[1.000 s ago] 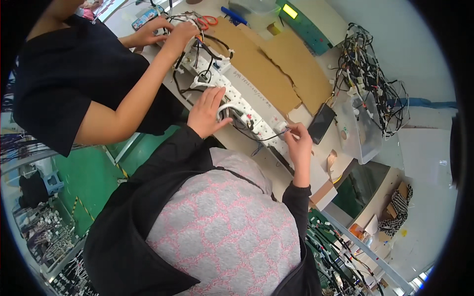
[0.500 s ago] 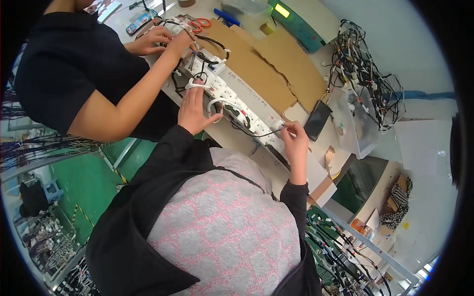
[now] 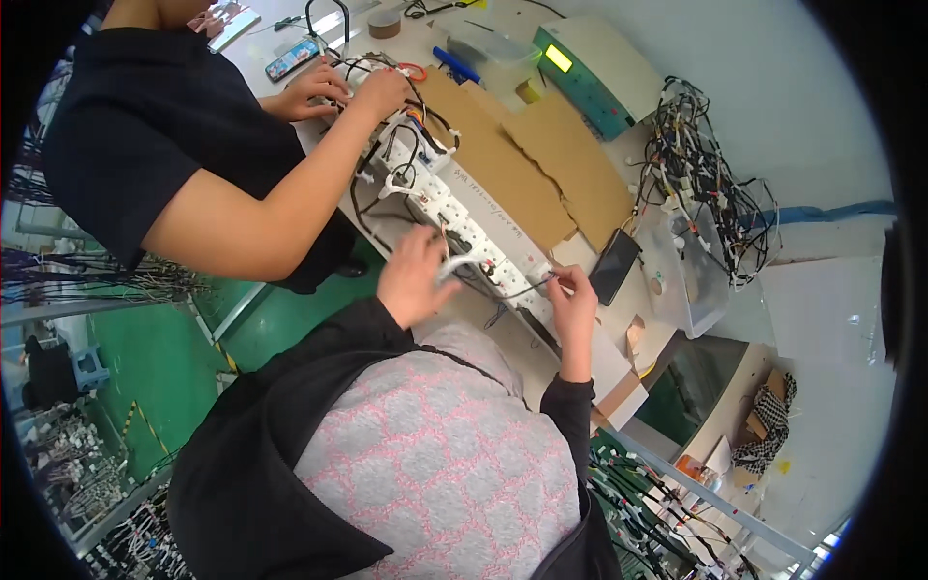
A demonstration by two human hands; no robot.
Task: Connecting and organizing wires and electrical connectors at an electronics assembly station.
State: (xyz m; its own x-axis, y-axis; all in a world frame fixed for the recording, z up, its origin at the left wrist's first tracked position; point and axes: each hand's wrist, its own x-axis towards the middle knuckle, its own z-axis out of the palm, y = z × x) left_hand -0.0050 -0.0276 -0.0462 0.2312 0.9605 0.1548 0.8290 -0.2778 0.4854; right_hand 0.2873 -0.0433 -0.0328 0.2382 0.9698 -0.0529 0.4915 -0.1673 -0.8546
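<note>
A long strip of white connector blocks (image 3: 471, 233) runs diagonally along the bench, with a wire harness (image 3: 474, 276) of dark and white wires laid over it. At its lower right end my right hand (image 3: 575, 311) has thumb and fingers closed on the end of a dark cable (image 3: 530, 288). My left hand (image 3: 416, 282) hangs at the near side of the strip, fingers apart and a little blurred. Beside its thumb curves a white sleeved cable (image 3: 462, 261); whether they touch I cannot tell.
A co-worker's hands (image 3: 379, 95) handle wires at the strip's far left end. Behind the strip lie brown cardboard (image 3: 541, 159) and a black phone (image 3: 615, 267). A green and beige tester (image 3: 590, 82), a clear bin (image 3: 677, 280) and a tangled cable bundle (image 3: 696, 145) stand farther back.
My left hand has come off the upper connectors and moved down along the strip toward me. My right hand keeps its hold on the cable end. The view has shifted slightly.
</note>
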